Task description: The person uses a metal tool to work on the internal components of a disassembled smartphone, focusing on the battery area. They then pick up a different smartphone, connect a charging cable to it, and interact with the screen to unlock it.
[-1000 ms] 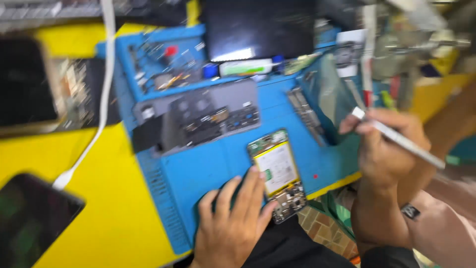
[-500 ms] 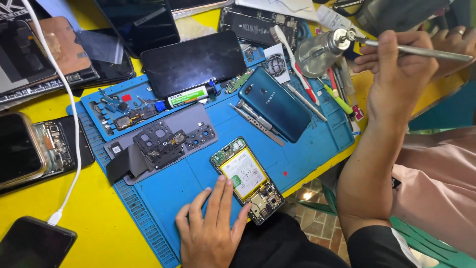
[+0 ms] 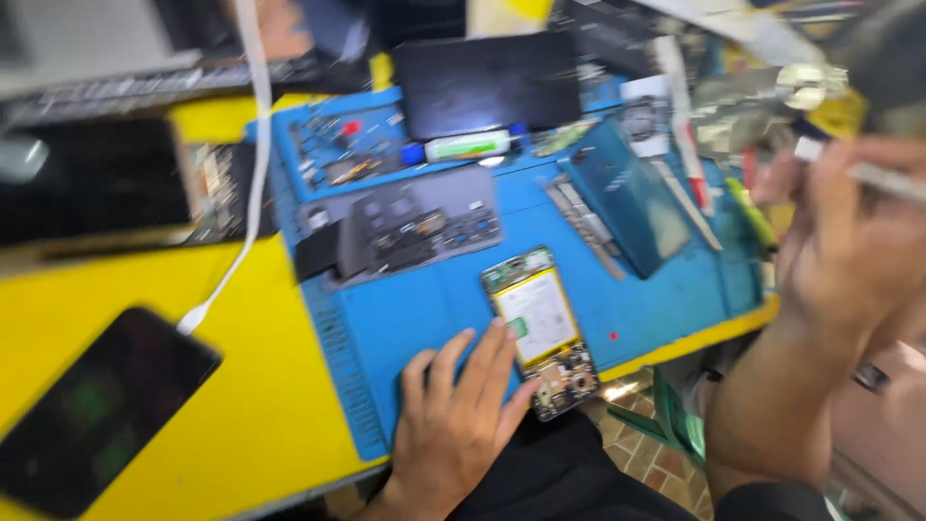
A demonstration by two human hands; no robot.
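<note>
An opened phone (image 3: 540,328) with its back removed, showing a pale battery and circuit boards, lies on the blue work mat (image 3: 424,309). My left hand (image 3: 458,415) rests flat on the mat with its fingers against the phone's left edge. My right hand (image 3: 858,251) is raised at the right, blurred, and grips a thin silver tool (image 3: 868,174) that points left over the mat's right end.
A grey phone frame (image 3: 405,227), a teal back cover (image 3: 627,198), a dark screen panel (image 3: 487,82) and small parts lie on the mat. A dark phone (image 3: 96,410) and a white cable (image 3: 241,222) lie on the yellow table (image 3: 145,289). Tweezers and tools crowd the right.
The view has swung and blurred. My right hand with the tool has dropped lower at the right. My left hand stays on the mat against the opened phone.
</note>
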